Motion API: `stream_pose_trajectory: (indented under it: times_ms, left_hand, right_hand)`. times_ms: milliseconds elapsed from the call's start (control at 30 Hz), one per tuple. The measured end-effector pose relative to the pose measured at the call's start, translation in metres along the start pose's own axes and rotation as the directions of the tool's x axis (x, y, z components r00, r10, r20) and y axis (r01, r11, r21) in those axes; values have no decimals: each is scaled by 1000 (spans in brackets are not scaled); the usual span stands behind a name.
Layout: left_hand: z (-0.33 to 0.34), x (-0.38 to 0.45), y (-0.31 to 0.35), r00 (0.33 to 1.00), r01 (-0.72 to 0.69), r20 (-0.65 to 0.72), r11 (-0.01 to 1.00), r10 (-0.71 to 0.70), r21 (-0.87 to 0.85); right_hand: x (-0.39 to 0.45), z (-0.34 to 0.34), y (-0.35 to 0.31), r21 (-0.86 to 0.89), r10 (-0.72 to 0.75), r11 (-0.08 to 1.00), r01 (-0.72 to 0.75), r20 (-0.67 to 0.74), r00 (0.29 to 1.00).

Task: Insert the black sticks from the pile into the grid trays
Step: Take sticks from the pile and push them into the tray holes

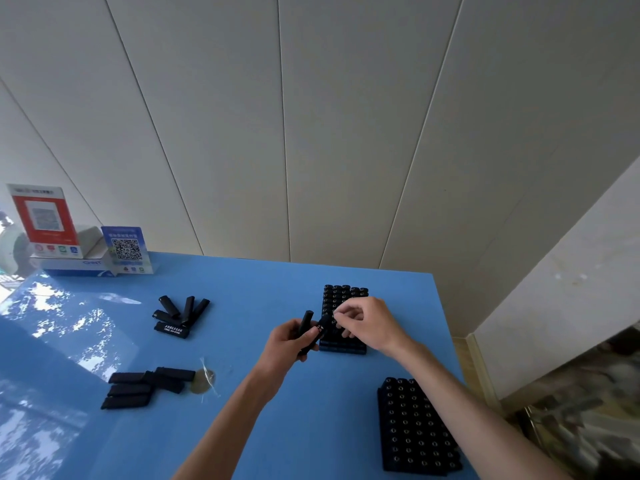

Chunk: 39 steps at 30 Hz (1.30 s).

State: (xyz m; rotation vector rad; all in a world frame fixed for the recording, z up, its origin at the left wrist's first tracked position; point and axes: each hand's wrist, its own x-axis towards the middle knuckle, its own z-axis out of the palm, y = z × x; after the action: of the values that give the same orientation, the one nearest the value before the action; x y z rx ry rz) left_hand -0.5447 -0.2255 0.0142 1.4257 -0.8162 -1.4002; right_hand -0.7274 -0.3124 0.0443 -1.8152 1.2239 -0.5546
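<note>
Two black grid trays stand on the blue table: a far tray (341, 299) and a near tray (415, 427), both filled with upright black sticks. My left hand (289, 344) grips a few black sticks (306, 329) just left of the far tray. My right hand (367, 323) hovers over the far tray's front half and pinches one black stick (323, 328) by its top end. Loose black sticks lie in a far pile (180, 315) and a near pile (142, 388) to the left.
A clear plastic scrap (204, 379) lies by the near pile. A red sign (45, 220), a blue QR sign (126, 251) and a white box (74, 266) stand at the table's back left. The table's right edge (446, 323) runs close to both trays.
</note>
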Motion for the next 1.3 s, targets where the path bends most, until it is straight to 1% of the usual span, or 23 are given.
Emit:
stream_pose_trajectory:
  times_ms: [67, 333, 400, 467, 533, 600, 733, 800, 900, 1067, 1300]
  left_hand:
    - [4, -2, 1, 1000, -12, -4, 1000, 12, 12]
    - [14, -12, 2, 999, -44, 28, 997, 43, 56]
    - [15, -13, 1, 999, -32, 24, 998, 30, 50]
    - [13, -14, 0, 1000, -21, -11, 998, 22, 52]
    - [9, -13, -2, 998, -27, -49, 993, 33, 116]
    - [3, -11, -4, 998, -32, -57, 984, 42, 175]
    - [-3, -7, -6, 999, -7, -48, 983, 16, 183]
    - [-4, -4, -6, 998, 7, -62, 985, 4, 173]
    - [-2, -2, -6, 995, -7, -92, 985, 22, 170]
    - [1, -1, -2, 989, -86, -100, 971, 110, 222]
    - [-5, 4, -5, 992, -35, -113, 972, 62, 231]
  right_hand:
    - [-4, -2, -5, 72, 17, 997, -20, 40, 999]
    - [-18, -8, 0, 199, 58, 977, -78, 103, 993]
    - [-18, -11, 5, 225, 69, 970, -91, 105, 992]
    - [-17, -16, 11, 218, 78, 972, -93, 77, 994]
    - [-16, -23, 17, 153, 73, 985, -75, 22, 997]
    - [-14, -29, 22, 48, 57, 997, -55, -39, 998]
    - [-8, -36, 37, -238, -11, 971, -11, -91, 996]
    - [-6, -37, 43, -324, -35, 946, 3, -94, 995]
    - [-5, -34, 45, -408, -66, 913, 24, -89, 994]
    - [-1, -24, 46, -479, -74, 878, 25, -83, 994]
    - [0, -13, 49, -606, -81, 793, 57, -12, 997]
